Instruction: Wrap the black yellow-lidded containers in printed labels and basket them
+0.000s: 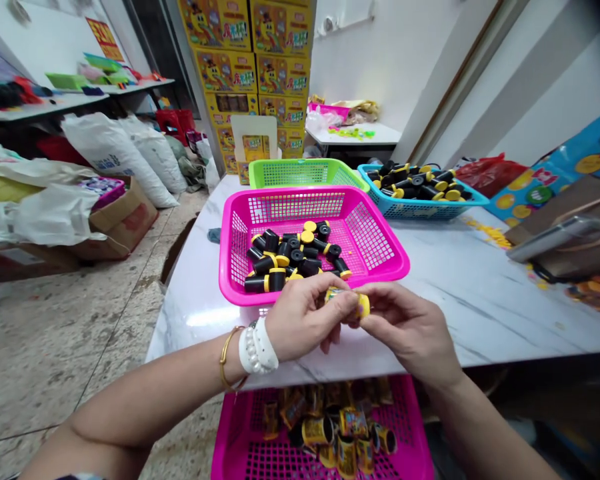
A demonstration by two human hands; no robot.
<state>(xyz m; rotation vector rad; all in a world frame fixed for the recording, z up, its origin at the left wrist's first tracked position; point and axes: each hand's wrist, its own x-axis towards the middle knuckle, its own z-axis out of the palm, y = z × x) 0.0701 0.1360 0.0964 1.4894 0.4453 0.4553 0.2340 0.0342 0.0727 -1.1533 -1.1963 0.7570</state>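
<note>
Nearest, below the table's front edge, a magenta plastic basket (424, 440) holds a loose pile of yellow-printed cylindrical cups (347, 457), some lying on their sides with dark openings showing.

Just above it, over the edge of the marble-patterned table (190, 333), the two hands meet around one small yellow printed cylinder (363, 306). The left hand (295, 320) pinches its body between thumb and fingers, covering much of it; the right hand (415, 330) grips its yellow end with thumb and fingertips. A gold bangle (224, 360) and a white wristband (247, 348) with a pearl-like bracelet (256, 345) circle the left wrist.

Just beyond the hands, a second, pink basket (380, 243) stands on the tabletop, with black cylinders with yellow caps (277, 280) heaped mainly toward its left and front. Behind it sits a lime-green basket (350, 175), partly hidden, and to the right of that a blue basket (415, 209) piled with more black-and-yellow cylinders (420, 181). A red plastic bag (493, 175) lies to the right of the blue basket.

Farther back, yellow printed cartons (283, 73) rise in a stack, while bulging white sacks (113, 157) lean together on the floor to the left.
</note>
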